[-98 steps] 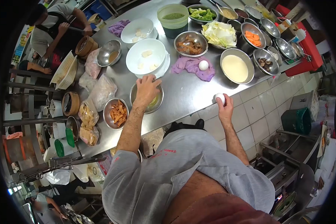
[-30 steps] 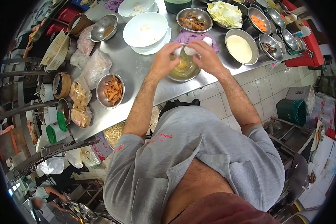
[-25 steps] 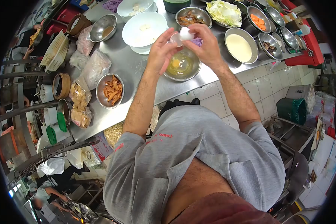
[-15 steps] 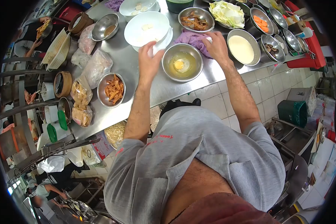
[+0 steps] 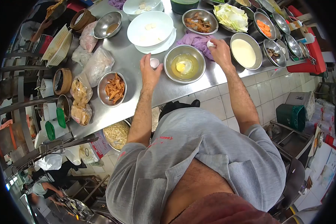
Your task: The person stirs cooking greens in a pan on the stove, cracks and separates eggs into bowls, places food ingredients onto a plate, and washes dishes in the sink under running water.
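Observation:
My left hand (image 5: 150, 71) holds a piece of eggshell (image 5: 154, 63), hollow side showing, over the steel table left of a metal bowl. That metal bowl (image 5: 198, 73) contains clear egg white and a whole yolk (image 5: 180, 67). Right of it, my right hand (image 5: 220, 52) grips a white egg or shell (image 5: 210, 44) at the fingertips, beside a crumpled purple cloth (image 5: 195, 40). Whether this white piece is whole or broken is hard to tell. Both hands are apart, one on each side of the bowl.
White bowls (image 5: 150, 29) stand behind. Orange-brown strips fill a bowl (image 5: 115, 89) at left, near plastic bags (image 5: 99, 65). At right are a bowl of cream-coloured liquid (image 5: 243, 51), cabbage (image 5: 230, 17) and carrots (image 5: 264, 28). Other people (image 5: 41, 186) work at the left edges.
Earlier my hands broke an egg over the bowl, and a yolk now lies in it. My hands have since moved apart, each to one side with a white piece. The bowl has moved right.

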A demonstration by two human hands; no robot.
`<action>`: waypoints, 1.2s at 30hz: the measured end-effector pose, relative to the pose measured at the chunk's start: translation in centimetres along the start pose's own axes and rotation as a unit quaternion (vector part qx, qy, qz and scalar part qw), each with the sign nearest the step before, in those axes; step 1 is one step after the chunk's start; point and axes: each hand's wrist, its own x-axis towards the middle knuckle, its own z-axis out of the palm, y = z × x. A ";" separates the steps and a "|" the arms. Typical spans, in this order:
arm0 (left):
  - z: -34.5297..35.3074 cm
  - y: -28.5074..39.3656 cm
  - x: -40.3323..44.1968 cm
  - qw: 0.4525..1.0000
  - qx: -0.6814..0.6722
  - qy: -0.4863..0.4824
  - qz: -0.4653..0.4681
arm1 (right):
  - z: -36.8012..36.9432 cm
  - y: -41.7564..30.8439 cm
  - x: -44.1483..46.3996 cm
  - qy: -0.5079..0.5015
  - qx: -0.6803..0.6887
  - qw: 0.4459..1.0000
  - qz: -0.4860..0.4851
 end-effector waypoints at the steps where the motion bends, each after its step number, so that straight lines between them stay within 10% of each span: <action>1: -0.2 0.1 -0.2 1.000 -0.001 0.001 0.000 | -0.1 -0.2 -0.2 0.000 -0.001 1.000 -0.001; 4: -0.8 0.0 -0.7 1.000 -0.017 -0.001 -0.007 | 0.3 -1.8 -0.9 0.016 0.075 0.997 -0.005; 10: -1.7 0.4 -1.6 0.997 -0.079 0.017 -0.009 | 1.4 -7.3 -1.9 -0.262 0.282 0.918 0.095; 22: -1.3 1.0 -5.1 0.995 -0.004 -0.052 0.085 | 6.3 -9.1 -1.9 -0.362 0.099 0.924 0.066; 28: -1.3 1.3 -5.2 0.996 -0.009 -0.051 0.078 | 6.9 -8.9 -3.1 -0.404 0.316 0.832 0.209; 36: -0.8 1.1 -5.3 0.995 -0.013 -0.045 0.087 | 5.0 -8.1 -3.0 -0.392 0.618 0.568 0.376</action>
